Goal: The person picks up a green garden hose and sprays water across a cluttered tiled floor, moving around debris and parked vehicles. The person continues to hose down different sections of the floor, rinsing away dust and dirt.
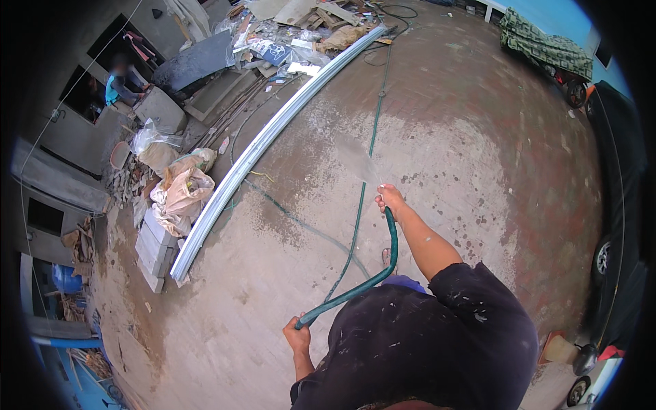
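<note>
A green garden hose runs between my two hands and bends upward in front of my body. My right hand is closed around its end, arm stretched forward, and a fan of water sprays from there toward the far left. Lower down, my left hand grips the hose at its bend. From that hand the hose trails back across the ground and away to the far end of the yard. The paving is dark and wet in the far part, pale and dry nearer, with scattered wet spots.
Long pale metal profiles lie diagonally on the left. Beyond them are filled sacks, grey blocks and a rubble heap. A person is at the far left. A dark covered car and a camouflage-covered vehicle stand right.
</note>
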### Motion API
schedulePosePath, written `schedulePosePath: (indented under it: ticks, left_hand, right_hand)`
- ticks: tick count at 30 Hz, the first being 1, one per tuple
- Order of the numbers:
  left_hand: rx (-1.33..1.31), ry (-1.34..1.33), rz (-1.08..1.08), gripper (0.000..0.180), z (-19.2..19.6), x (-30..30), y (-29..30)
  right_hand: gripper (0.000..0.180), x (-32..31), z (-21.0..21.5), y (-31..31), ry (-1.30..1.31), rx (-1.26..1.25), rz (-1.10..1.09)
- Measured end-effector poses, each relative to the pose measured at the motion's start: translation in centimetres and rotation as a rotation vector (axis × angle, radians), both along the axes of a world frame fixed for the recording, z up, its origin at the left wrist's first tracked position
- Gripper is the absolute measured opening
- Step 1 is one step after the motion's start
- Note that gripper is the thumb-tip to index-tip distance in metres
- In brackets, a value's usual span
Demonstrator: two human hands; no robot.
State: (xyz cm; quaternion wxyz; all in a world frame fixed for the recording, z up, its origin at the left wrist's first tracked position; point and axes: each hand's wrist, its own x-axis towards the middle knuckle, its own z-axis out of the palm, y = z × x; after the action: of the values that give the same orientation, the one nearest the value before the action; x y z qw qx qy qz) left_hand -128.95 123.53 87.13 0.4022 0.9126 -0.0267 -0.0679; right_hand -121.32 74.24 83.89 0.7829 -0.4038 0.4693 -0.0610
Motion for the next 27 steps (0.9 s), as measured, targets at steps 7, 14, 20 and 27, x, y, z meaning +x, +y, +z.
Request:
schedulePosePath:
  ticks: [7, 14, 20, 27]
  left_hand:
    - [0.071, -0.018, -0.148, 0.043, 0.4, 6.5, -7.6]
    - [0.103, 0.010, -0.208, 0.043, 0.2, 8.9, -15.3]
    - [0.118, 0.046, -0.238, 0.043, 0.2, 9.8, -18.6]
    - [0.139, 0.017, -0.352, 0.042, -0.6, 11.6, -18.8]
  right_hand:
    - [0.027, -2.9, -1.5, -6.8, -0.016, 0.086, -0.137]
    - [0.029, -6.5, -3.9, -12.8, 0.037, 0.148, -0.273]
    - [0.030, -10.0, -5.9, -16.2, 0.068, 0.138, -0.418]
    - [0.020, -13.3, -6.0, -16.8, 0.123, 0.079, -0.596]
